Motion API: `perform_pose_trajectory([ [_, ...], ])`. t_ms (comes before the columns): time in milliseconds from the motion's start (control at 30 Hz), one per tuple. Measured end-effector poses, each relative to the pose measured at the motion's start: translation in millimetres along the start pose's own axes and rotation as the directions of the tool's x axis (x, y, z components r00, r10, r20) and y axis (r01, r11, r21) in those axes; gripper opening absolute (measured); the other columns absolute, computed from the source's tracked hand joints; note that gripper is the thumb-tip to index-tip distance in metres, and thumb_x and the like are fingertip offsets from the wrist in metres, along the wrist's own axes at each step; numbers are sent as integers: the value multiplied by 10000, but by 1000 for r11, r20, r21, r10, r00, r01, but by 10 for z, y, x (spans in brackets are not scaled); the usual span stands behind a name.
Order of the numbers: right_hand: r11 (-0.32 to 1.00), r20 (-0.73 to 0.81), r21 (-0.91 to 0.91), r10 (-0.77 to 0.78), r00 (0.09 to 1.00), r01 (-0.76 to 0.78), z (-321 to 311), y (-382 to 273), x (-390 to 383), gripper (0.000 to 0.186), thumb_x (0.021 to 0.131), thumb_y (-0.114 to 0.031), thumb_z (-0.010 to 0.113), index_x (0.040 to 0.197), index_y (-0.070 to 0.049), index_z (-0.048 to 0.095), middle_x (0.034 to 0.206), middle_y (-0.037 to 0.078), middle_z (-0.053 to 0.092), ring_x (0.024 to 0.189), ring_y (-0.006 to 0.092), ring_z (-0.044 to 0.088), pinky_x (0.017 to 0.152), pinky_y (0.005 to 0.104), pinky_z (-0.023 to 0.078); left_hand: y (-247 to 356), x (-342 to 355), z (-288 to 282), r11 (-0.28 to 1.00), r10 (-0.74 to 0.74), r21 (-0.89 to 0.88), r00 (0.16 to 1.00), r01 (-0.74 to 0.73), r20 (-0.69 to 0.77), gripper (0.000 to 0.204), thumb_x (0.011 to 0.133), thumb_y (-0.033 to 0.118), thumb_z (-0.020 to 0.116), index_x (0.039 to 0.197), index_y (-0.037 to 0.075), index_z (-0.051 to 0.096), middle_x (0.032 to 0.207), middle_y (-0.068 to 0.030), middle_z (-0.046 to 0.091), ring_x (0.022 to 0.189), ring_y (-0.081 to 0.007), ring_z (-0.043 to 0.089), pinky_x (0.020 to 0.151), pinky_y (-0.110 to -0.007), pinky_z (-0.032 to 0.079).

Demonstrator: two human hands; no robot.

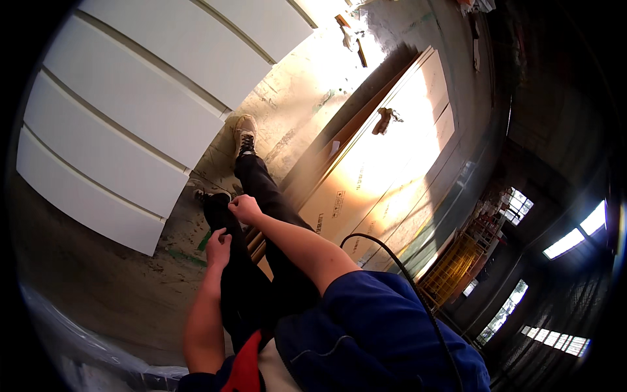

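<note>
My left hand (217,247) is in front of my dark trousers, its fingers curled in toward the thumb. A little farther right and ahead, my right hand (245,209) is closed, fingers bent together over my leg. The two hands are apart from each other. Anything inside either hand is hidden or too small to make out. Nearest to both, on the left, is a row of long white panels (117,124), laid side by side with dark gaps between them. Neither hand touches the panels.
On the right lies a stack of large flat cartons (366,176) with brown work gloves (385,121) on top. A black cable (392,256) loops beside my right arm. Scraps (353,39) lie on the concrete floor (287,98). A yellow wire cage (450,264) stands farther right.
</note>
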State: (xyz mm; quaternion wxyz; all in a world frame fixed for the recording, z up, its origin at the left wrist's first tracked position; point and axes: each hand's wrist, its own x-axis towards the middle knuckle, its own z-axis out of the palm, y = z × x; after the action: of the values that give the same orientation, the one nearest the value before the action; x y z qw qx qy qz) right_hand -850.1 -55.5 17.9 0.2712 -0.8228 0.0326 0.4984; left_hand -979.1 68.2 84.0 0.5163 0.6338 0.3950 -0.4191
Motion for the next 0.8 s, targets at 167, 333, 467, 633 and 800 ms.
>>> perform_pose_trajectory([
  [167, 988, -8, 143, 52, 999, -50, -229, 28, -10, 285, 809, -263, 663, 945, -34, 765, 804, 210, 701, 804, 351, 703, 772, 409, 555, 353, 110, 76, 995, 2, 102, 995, -12, 103, 396, 969, 252, 636, 1313, 61, 601, 1006, -120, 656, 948, -267, 644, 853, -400, 528],
  [333, 969, -40, 239, 66, 997, -55, -333, -50, 20, 282, 832, -262, 667, 969, -37, 766, 752, 188, 704, 725, 301, 715, 729, 380, 562, 405, 179, 9, 983, 56, 168, 993, -73, 105, 380, 959, 253, 647, 1283, 54, 627, 954, -115, 648, 891, -256, 634, 819, -397, 519],
  [467, 946, -18, 307, 114, 993, -103, -482, -91, 175, 284, 859, -258, 660, 977, -22, 765, 723, 146, 714, 659, 219, 716, 690, 351, 568, 352, 293, -62, 986, 81, 146, 996, -85, 34, 369, 928, 240, 666, 1243, 48, 658, 872, -98, 665, 830, -239, 650, 776, -378, 519],
  [633, 937, -48, 340, 106, 993, -84, -531, -66, 276, 285, 872, -251, 661, 971, -2, 760, 706, 112, 716, 648, 186, 712, 674, 331, 568, 427, 368, -131, 987, 82, 135, 997, -82, 8, 359, 896, 236, 685, 1205, 54, 678, 884, -103, 689, 837, -246, 668, 789, -378, 529],
  [800, 921, -52, 379, 111, 992, -83, -617, -112, 318, 274, 877, -242, 662, 964, -1, 759, 700, 99, 713, 634, 168, 701, 656, 316, 562, 561, 347, -151, 987, 63, 148, 998, -62, -2, 361, 887, 258, 699, 1198, 76, 685, 901, -108, 697, 852, -240, 674, 792, -370, 531],
])
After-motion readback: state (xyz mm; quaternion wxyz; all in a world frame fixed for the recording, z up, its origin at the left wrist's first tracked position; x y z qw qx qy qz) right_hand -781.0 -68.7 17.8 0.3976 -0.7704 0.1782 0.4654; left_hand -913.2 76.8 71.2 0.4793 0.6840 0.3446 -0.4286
